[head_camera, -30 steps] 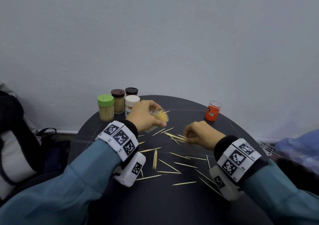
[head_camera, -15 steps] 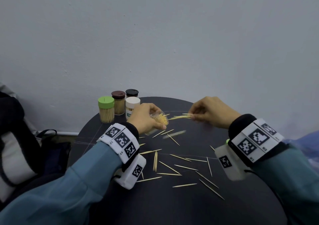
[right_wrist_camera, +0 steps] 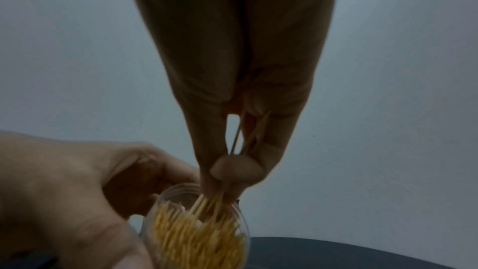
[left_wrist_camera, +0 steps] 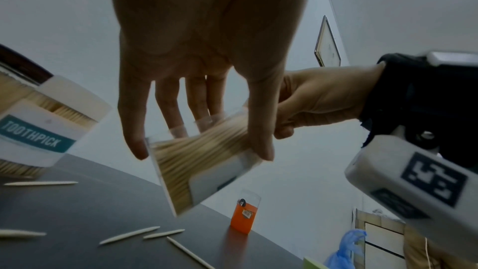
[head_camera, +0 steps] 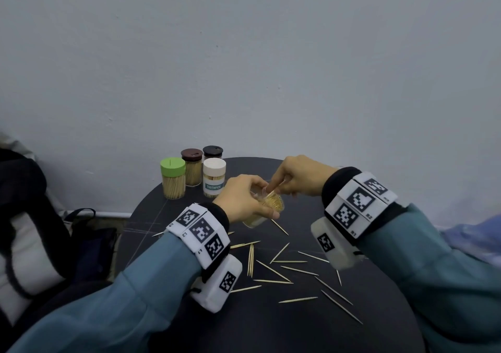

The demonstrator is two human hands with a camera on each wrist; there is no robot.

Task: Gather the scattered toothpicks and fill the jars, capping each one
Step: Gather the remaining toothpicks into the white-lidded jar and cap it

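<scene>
Feeding a small pinched bundle of toothpicks (right_wrist_camera: 248,130) into the open clear jar (head_camera: 267,209) is the step in hand. The right hand (head_camera: 298,175) is reaching in from above the jar mouth with its grip clamped on the bundle, the tips already sitting among the packed sticks inside. The left hand (head_camera: 241,199) is holding the jar off the dark worktop (head_camera: 271,325), tilted with its mouth towards the right hand, fingers and thumb wrapped round its wall.

Judging from this, the next move calls for releasing the bundle so it slides in lengthwise without catching on the rim. Many loose toothpicks (head_camera: 273,271) are lying scattered on the worktop near the person, so more rounds are likely needed before capping. Four capped jars (head_camera: 214,176) are standing at the back.
</scene>
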